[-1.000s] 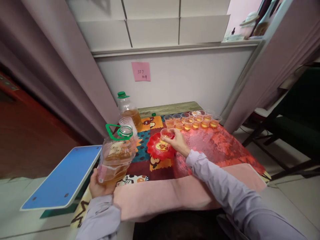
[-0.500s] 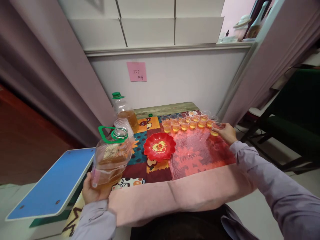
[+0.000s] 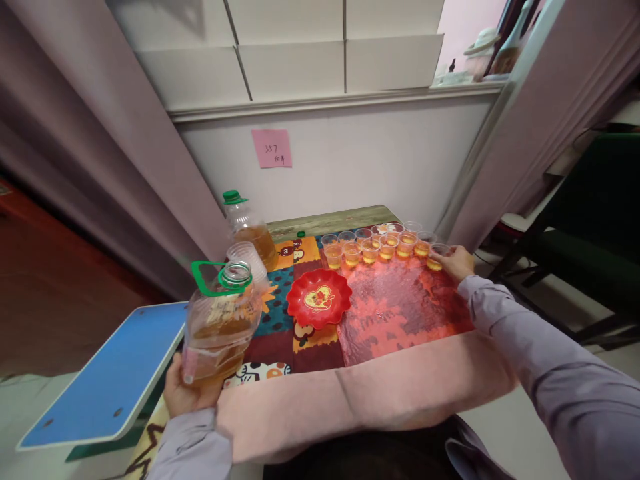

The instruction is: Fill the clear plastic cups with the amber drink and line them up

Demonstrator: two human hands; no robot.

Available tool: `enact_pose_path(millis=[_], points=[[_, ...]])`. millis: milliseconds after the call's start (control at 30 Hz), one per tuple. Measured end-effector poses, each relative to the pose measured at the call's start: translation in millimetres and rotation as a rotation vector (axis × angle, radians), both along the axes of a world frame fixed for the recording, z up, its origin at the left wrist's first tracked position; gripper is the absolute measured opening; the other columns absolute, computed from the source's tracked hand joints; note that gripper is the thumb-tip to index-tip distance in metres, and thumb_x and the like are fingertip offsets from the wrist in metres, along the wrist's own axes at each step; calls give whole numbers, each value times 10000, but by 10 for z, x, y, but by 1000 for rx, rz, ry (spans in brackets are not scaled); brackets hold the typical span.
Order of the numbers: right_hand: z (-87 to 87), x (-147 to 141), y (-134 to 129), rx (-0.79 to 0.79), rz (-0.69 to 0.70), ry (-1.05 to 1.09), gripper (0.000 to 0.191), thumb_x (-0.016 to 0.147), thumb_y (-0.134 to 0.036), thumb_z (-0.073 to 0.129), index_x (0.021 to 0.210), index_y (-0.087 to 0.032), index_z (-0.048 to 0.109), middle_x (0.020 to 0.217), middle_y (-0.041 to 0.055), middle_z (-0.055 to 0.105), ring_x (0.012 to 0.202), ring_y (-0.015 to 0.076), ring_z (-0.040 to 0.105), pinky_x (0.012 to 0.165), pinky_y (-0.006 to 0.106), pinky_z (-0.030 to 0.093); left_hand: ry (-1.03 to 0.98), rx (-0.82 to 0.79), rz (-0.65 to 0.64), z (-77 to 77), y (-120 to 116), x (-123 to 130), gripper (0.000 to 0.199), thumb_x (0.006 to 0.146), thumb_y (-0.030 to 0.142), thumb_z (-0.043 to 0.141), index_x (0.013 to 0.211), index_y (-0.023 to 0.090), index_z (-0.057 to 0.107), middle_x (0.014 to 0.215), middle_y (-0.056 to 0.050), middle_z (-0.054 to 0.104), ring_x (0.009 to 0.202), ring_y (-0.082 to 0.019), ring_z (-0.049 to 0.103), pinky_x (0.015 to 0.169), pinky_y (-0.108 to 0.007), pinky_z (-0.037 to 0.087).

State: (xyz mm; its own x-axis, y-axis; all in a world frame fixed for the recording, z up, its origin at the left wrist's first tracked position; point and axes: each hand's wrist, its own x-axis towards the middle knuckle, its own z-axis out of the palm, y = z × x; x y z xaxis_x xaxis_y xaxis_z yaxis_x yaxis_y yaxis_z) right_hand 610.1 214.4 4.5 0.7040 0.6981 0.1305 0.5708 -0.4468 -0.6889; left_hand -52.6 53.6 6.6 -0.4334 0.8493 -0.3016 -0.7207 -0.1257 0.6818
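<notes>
My left hand (image 3: 193, 390) is closed around the lower part of a large clear plastic jug (image 3: 220, 333), which has a green handle, an uncapped mouth and amber liquid inside. My right hand (image 3: 456, 263) grips a small clear plastic cup (image 3: 436, 259) with some amber liquid, at the right end of the cup rows. Beside it, several similar cups (image 3: 370, 252) stand in two rows; the front ones hold amber liquid. A red scalloped dish (image 3: 319, 299) with a heart print lies between the jug and the cups.
Behind the held jug stand a stack of clear cups (image 3: 246, 260) and a second jug (image 3: 257, 237) with a green cap. A small green cap (image 3: 301, 234) lies near the table's back edge. At left is a blue board (image 3: 107, 373); a dark chair (image 3: 595, 233) stands at right.
My right hand, with the cup, has moved slightly right and settled at the end of the row. The left hand still holds the jug; the whole view has shifted a little.
</notes>
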Motion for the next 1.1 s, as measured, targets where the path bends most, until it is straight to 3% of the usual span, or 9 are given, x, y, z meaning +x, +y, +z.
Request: enact_pose_path(millis=[167, 333, 433, 533, 600, 667, 800, 967, 1100], points=[[2, 19, -25, 8, 36, -2, 685, 716, -576, 911, 1171, -98, 727, 1128, 281, 794, 1038, 375, 769, 839, 430, 528, -6, 43, -4, -93, 25, -84, 672, 903, 502, 613, 1552, 327, 636, 1459, -79, 757, 1502, -407, 563, 1148, -652, 525], [92, -57, -151, -1, 66, -41, 936, 723, -508, 957, 1437, -13, 609, 1347, 422, 689, 1247, 439, 705, 928, 470, 502, -34, 26, -14, -144, 14, -133, 595, 945, 450, 559, 1487, 238, 685, 1336, -147, 805, 1341, -400, 697, 1053, -606, 604], [248, -193, -188, 96, 73, -133, 1018, 801, -488, 921, 1575, 22, 497, 1522, 439, 571, 1448, 444, 579, 1062, 480, 466, -16, 26, -8, -153, -20, -127, 552, 938, 427, 626, 1441, 216, 711, 1363, -158, 790, 1360, -407, 679, 1099, -615, 569], [534, -482, -154, 265, 139, -239, 876, 877, -437, 852, 1580, -26, 530, 1549, 354, 603, 1433, 404, 596, 1108, 471, 470, -11, 14, -48, -183, -55, -133, 493, 953, 488, 640, 1360, 234, 755, 1372, -149, 786, 1420, -438, 624, 1078, -630, 573], [769, -805, -107, 368, 291, -273, 643, 935, -442, 776, 1475, -117, 652, 1452, 261, 710, 1286, 353, 696, 1062, 466, 517, -13, 7, -70, -217, -74, -145, 458, 958, 512, 651, 1299, 235, 781, 1383, -154, 779, 1434, -447, 607, 1057, -611, 584], [989, -1243, -50, 432, 546, -282, 365, 994, -473, 695, 1225, -206, 784, 1225, 157, 816, 1079, 294, 769, 991, 444, 561, -8, 14, -69, -253, -86, -157, 438, 951, 500, 664, 1267, 223, 790, 1397, -165, 769, 1413, -449, 623, 1038, -609, 595], [1269, -2386, 93, 509, 1037, -314, 274, 1046, -449, 639, 1012, -258, 833, 1015, 72, 844, 925, 245, 776, 873, 388, 587, -41, 30, -66, -301, -90, -173, 392, 983, 481, 628, 1203, 215, 812, 1305, -156, 805, 1341, -443, 680, 990, -603, 614], [1450, -3784, 228, 430, 1396, -470, 248, 1088, -313, 608, 1217, -263, 814, 1251, 64, 807, 1088, 226, 764, 945, 341, 566, -66, 62, -84, -337, -81, -179, 367, 1026, 428, 567, 1206, 234, 821, 1247, -145, 831, 1248, -405, 749, 1007, -582, 622], [1587, -4424, 290, 177, 1475, -624, 390, 1103, -277, 579, 1475, -223, 682, 1444, 126, 713, 1249, 255, 727, 965, 323, 539, -140, 105, -93, -378, -85, -185, 379, 1056, 410, 534, 1254, 251, 814, 1211, -122, 846, 1189, -361, 783, 1036, -581, 615]])
